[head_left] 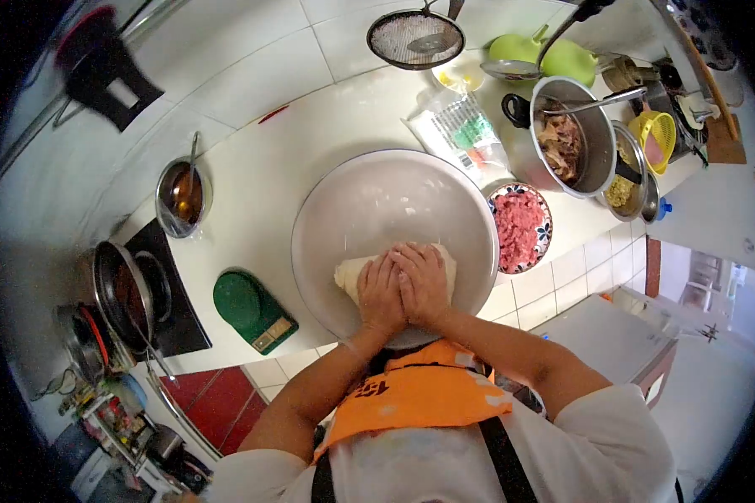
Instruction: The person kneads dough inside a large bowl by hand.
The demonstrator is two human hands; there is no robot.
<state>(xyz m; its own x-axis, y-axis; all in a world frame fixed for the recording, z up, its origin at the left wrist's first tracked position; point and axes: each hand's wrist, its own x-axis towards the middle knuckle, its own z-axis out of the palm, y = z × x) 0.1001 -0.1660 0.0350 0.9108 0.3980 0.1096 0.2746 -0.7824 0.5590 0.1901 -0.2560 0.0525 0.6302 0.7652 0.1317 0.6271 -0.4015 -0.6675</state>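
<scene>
A large white bowl (394, 193) stands on the counter right in front of me. Pale dough (351, 272) lies in its near half. Both my hands press on top of the dough, side by side and touching: my left hand (381, 293) and my right hand (421, 281). Their fingers lie flat over it, pointing away from me, and the dough shows on either side of them. Neither hand is wrapped around anything. The underside of the dough is hidden.
Right of the bowl are minced meat (520, 226) on a patterned plate, a plastic bag (461, 134) and a pot (596, 126) of meat. A green scale (252, 310), a small metal bowl (182, 199) and a pan (113, 293) stand left. A strainer (415, 39) hangs above.
</scene>
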